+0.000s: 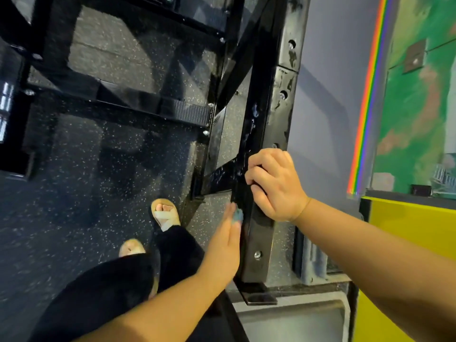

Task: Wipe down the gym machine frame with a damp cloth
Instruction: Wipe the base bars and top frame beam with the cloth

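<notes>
Blue cloth (238,215) under left fingers (228,227); right fingers (256,175) grip frame (257,124).

A single wide-angle camera worn on the person's head gives the only view. It looks steeply down and slightly forward along a black upright (256,134) of the gym machine frame. It sits close enough that both forearms (370,255) enter from the bottom edge. The left hand (227,243) and right hand (274,186) appear just right of centre, near the lens. The speckled rubber floor (74,193) and sandalled feet (165,213) lie well below, a painted wall (419,95) fills the right side, and straight lines bow toward the edges.
</notes>
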Motion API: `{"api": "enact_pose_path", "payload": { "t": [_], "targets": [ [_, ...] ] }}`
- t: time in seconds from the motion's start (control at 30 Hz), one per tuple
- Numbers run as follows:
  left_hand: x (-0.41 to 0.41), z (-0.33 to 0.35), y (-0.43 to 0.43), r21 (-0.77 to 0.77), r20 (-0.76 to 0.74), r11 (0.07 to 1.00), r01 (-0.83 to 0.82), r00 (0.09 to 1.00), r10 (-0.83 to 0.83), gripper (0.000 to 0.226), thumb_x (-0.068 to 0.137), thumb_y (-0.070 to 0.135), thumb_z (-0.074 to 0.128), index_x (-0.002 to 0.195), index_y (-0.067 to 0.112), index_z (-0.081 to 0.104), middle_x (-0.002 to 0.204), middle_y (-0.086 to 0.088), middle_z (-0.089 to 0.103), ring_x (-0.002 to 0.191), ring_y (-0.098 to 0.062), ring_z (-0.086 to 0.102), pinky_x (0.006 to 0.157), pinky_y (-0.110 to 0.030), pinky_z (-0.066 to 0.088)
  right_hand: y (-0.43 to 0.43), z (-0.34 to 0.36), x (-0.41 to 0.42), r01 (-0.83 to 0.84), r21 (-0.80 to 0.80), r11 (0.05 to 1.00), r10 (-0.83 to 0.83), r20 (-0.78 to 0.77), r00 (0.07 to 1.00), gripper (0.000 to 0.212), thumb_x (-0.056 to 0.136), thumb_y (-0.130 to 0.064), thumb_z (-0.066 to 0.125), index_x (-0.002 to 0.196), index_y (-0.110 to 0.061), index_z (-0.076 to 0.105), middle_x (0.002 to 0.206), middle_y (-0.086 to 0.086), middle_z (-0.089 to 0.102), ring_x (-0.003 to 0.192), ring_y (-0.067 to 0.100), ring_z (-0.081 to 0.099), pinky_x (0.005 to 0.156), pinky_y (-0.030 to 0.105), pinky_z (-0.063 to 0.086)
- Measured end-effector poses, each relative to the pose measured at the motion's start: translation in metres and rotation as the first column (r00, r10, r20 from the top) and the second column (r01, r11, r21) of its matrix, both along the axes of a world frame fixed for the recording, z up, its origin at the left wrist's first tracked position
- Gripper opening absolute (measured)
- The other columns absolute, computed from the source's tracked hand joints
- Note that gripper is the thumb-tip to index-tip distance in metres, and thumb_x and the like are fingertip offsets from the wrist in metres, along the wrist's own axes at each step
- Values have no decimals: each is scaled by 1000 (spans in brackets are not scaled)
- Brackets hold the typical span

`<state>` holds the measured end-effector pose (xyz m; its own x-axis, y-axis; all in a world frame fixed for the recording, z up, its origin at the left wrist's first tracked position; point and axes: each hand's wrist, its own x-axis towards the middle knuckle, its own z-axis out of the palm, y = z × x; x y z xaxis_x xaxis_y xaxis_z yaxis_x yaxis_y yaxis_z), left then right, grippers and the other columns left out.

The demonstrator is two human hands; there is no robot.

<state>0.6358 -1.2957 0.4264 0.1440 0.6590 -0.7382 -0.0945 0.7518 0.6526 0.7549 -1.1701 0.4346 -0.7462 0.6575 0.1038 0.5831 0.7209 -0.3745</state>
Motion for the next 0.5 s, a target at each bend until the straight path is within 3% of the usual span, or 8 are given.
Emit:
{"api": "enact_pose_path", "payload": {
  "t": [0.13,0.23,0.27,0.3,0.37,0.4,0.43,0.5],
  "targets": [
    [6,-20,40,8,19,996,-85,996,85,47,103,23,25,148,27,14,155,8,19,140,-2,18,115,-19,11,-6,-1,0,24,-12,1000,-24,3,1000,13,81,-12,45,86,-7,57,101,12,59,98,28,49,79,42,37],
    [3,-13,5,26,8,1000,10,1000,-11,47,103,22,25,148,27,14,150,16,18,137,3,16,107,-9,8,-28,-3,-3,274,-10,962,-274,-8,962,22,85,-8,49,106,-11,53,123,10,49,114,30,46,95,41,38],
    [-2,-7,-2,6,44,999,43,998,-44,47,103,22,25,148,29,12,149,18,16,136,4,14,108,-11,7,-43,-1,-10,454,-39,890,-455,-16,891,28,87,-9,51,115,-12,52,131,9,43,121,30,42,104,37,35],
    [-6,-8,-3,0,93,997,82,992,-82,47,103,23,24,148,31,9,151,18,12,138,2,12,112,-16,6,-62,3,-20,647,-94,756,-651,-19,758,35,90,-12,51,125,-11,50,139,10,38,127,28,37,111,32,29],
    [-8,-19,14,19,112,989,147,983,-148,47,104,25,21,149,29,5,156,13,4,143,-5,8,116,-23,6,-93,9,-43,877,-284,388,-901,84,426,48,96,-20,49,141,-8,39,149,12,30,137,23,27,116,27,20],
    [-11,-21,28,27,73,982,186,980,-188,48,104,26,20,149,26,4,157,11,2,144,-7,7,116,-23,6,-106,11,-54,914,-341,218,-945,162,285,50,99,-24,47,145,-9,34,151,10,30,138,21,27,115,32,23],
    [-9,-22,43,41,38,981,188,981,-189,49,104,27,19,150,23,3,158,9,1,144,-8,7,116,-24,6,-111,13,-60,927,-357,113,-959,206,196,51,100,-28,44,147,-12,32,150,7,34,137,20,31,112,36,30],
    [-5,-27,57,92,53,989,116,991,-121,49,104,27,19,150,22,3,159,7,3,145,-9,7,118,-30,7,-108,12,-66,949,-314,38,-968,223,113,52,101,-35,39,149,-18,29,146,1,43,131,20,42,99,38,41]
  ]
}}
